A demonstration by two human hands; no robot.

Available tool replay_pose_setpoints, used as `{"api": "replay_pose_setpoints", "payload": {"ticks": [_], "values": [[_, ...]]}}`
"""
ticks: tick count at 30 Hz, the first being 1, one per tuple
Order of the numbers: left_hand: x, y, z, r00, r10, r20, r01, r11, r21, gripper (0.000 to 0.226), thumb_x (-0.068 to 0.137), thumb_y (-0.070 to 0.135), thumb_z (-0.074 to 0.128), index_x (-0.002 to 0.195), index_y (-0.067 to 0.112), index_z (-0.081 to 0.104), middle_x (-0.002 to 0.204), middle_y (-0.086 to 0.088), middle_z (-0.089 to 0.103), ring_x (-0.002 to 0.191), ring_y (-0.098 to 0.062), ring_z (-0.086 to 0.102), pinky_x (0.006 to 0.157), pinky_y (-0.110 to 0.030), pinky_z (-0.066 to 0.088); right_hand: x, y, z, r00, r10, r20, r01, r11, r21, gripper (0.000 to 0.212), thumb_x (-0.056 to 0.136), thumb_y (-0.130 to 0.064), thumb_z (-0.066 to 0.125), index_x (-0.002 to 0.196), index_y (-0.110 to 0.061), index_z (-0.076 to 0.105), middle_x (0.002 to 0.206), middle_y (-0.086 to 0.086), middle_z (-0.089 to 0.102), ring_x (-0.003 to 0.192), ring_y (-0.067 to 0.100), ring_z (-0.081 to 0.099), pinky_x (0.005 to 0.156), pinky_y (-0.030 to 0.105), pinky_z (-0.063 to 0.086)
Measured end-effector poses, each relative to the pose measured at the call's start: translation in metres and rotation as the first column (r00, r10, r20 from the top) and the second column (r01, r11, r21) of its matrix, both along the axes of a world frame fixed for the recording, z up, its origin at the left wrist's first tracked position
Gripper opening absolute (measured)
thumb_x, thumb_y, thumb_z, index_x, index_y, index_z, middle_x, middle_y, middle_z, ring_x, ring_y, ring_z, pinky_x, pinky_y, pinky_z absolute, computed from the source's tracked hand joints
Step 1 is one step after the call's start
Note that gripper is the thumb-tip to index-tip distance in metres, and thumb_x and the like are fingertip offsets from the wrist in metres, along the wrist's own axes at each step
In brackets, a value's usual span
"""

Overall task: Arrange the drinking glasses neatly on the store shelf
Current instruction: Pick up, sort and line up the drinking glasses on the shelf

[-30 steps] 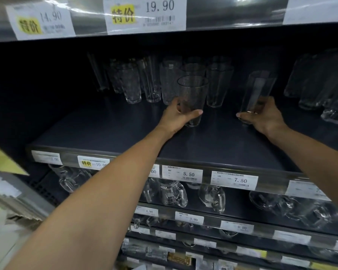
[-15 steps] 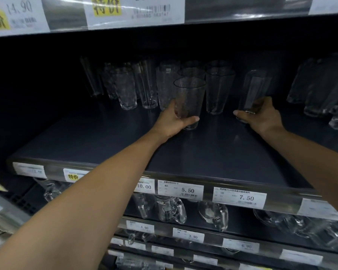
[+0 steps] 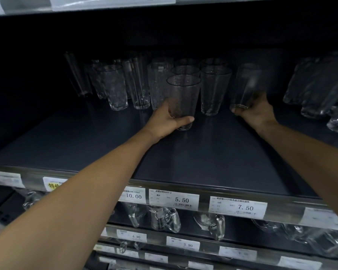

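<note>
A: Left hand (image 3: 168, 121)?
B: Curled round the lower half of a clear tapered glass (image 3: 183, 94), thumb across the front. Glass upright, base on or just above the dark shelf (image 3: 203, 156); cannot tell which.
A: Right hand (image 3: 256, 112)?
B: Clamped on the foot of a taller glass (image 3: 246, 84), blurred, top leaning slightly right.
A: Between the two?
B: Another upright glass (image 3: 215, 88), apart from both hands.
A: Further out?
B: Behind and leftward, a cluster of glasses (image 3: 115, 88) at the shelf's back. Far right, more glassware (image 3: 320, 90). Along the front rail, price tags (image 3: 174, 199) reading 10.00, 5.50, 7.50. Below, glass mugs (image 3: 164, 219).
</note>
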State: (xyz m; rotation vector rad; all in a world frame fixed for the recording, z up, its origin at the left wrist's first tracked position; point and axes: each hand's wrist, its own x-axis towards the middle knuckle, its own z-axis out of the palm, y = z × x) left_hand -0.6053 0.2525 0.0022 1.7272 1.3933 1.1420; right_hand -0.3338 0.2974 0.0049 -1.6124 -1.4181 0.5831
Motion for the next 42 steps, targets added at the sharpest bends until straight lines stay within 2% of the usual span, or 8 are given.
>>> {"api": "replay_pose_setpoints", "payload": {"ticks": [4, 11, 15, 20, 24, 27, 32, 42], "values": [[0.0, 0.001, 0.0, 1.0, -0.008, 0.007, 0.008, 1.0, 0.002, 0.067, 0.077, 0.03, 0.084, 0.132, 0.017, 0.049, 0.117, 0.006, 0.065, 0.105, -0.004, 0.063, 0.087, -0.015, 0.048, 0.0, 0.016, -0.002, 0.999, -0.023, 0.027, 0.023, 1.0, -0.001, 0.073, 0.082, -0.029, 0.08, 0.14, -0.013, 0.038, 0.13, 0.003, 0.057, 0.119, 0.019, 0.055, 0.089, 0.021, 0.04], [-0.003, 0.005, -0.004, 0.998, -0.035, 0.042, 0.035, 0.999, 0.007, 0.07, 0.074, 0.037, 0.085, 0.132, 0.025, 0.047, 0.124, 0.008, 0.064, 0.114, -0.007, 0.061, 0.104, -0.031, 0.048, 0.0, 0.049, -0.009, 0.999, -0.03, 0.037, 0.03, 0.999, 0.014, 0.075, 0.071, -0.039, 0.083, 0.133, -0.017, 0.048, 0.13, 0.006, 0.06, 0.118, 0.023, 0.058, 0.102, 0.033, 0.048], [-0.005, 0.005, -0.005, 0.998, -0.041, 0.046, 0.041, 0.999, 0.002, 0.08, 0.064, 0.054, 0.082, 0.131, 0.029, 0.046, 0.124, 0.01, 0.063, 0.115, -0.007, 0.061, 0.105, -0.035, 0.048, -0.003, 0.058, -0.009, 0.999, -0.028, 0.038, 0.028, 0.999, 0.02, 0.079, 0.071, -0.043, 0.082, 0.135, -0.018, 0.042, 0.132, 0.004, 0.06, 0.121, 0.025, 0.057, 0.106, 0.038, 0.046], [-0.006, 0.008, -0.008, 0.998, -0.029, 0.048, 0.029, 1.0, 0.011, 0.092, 0.059, 0.059, 0.082, 0.137, 0.026, 0.046, 0.127, 0.01, 0.064, 0.117, -0.007, 0.061, 0.107, -0.037, 0.047, -0.003, 0.071, -0.011, 0.996, -0.041, 0.082, 0.041, 0.999, -0.007, 0.083, 0.065, -0.056, 0.077, 0.13, -0.016, 0.047, 0.127, 0.007, 0.063, 0.116, 0.029, 0.06, 0.103, 0.042, 0.048], [-0.007, 0.009, -0.009, 0.999, -0.028, 0.045, 0.027, 1.0, 0.013, 0.091, 0.058, 0.061, 0.082, 0.136, 0.029, 0.047, 0.127, 0.011, 0.063, 0.118, -0.007, 0.06, 0.108, -0.038, 0.047, -0.003, 0.079, -0.01, 0.994, -0.037, 0.1, 0.04, 0.999, -0.023, 0.101, 0.052, -0.07, 0.067, 0.136, -0.019, 0.048, 0.128, 0.004, 0.064, 0.116, 0.027, 0.06, 0.103, 0.04, 0.048], [-0.007, 0.01, -0.009, 0.998, -0.034, 0.051, 0.034, 0.999, 0.01, 0.093, 0.055, 0.064, 0.081, 0.135, 0.03, 0.047, 0.126, 0.011, 0.064, 0.117, -0.007, 0.061, 0.107, -0.038, 0.047, -0.002, 0.085, -0.011, 0.989, -0.041, 0.145, 0.047, 0.998, -0.036, 0.091, 0.064, -0.066, 0.07, 0.138, -0.018, 0.049, 0.13, 0.004, 0.064, 0.118, 0.026, 0.06, 0.103, 0.036, 0.048], [-0.006, 0.007, -0.007, 0.997, -0.049, 0.062, 0.049, 0.999, 0.007, 0.075, 0.063, 0.052, 0.083, 0.127, 0.036, 0.047, 0.124, 0.013, 0.064, 0.114, -0.004, 0.061, 0.107, -0.037, 0.047, -0.007, 0.086, -0.009, 0.984, -0.077, 0.16, 0.08, 0.997, -0.012, 0.081, 0.079, -0.051, 0.077, 0.14, -0.01, 0.042, 0.135, 0.01, 0.059, 0.122, 0.029, 0.057, 0.103, 0.038, 0.047], [-0.007, 0.009, -0.01, 0.998, -0.035, 0.051, 0.034, 0.999, 0.027, 0.091, 0.056, 0.064, 0.081, 0.134, 0.029, 0.05, 0.125, 0.013, 0.065, 0.115, -0.006, 0.063, 0.106, -0.039, 0.048, -0.011, 0.087, -0.009, 0.947, -0.125, 0.296, 0.147, 0.988, -0.053, 0.063, 0.087, -0.055, 0.066, 0.133, -0.014, 0.051, 0.131, 0.012, 0.061, 0.118, 0.033, 0.058, 0.1, 0.043, 0.047]]}}
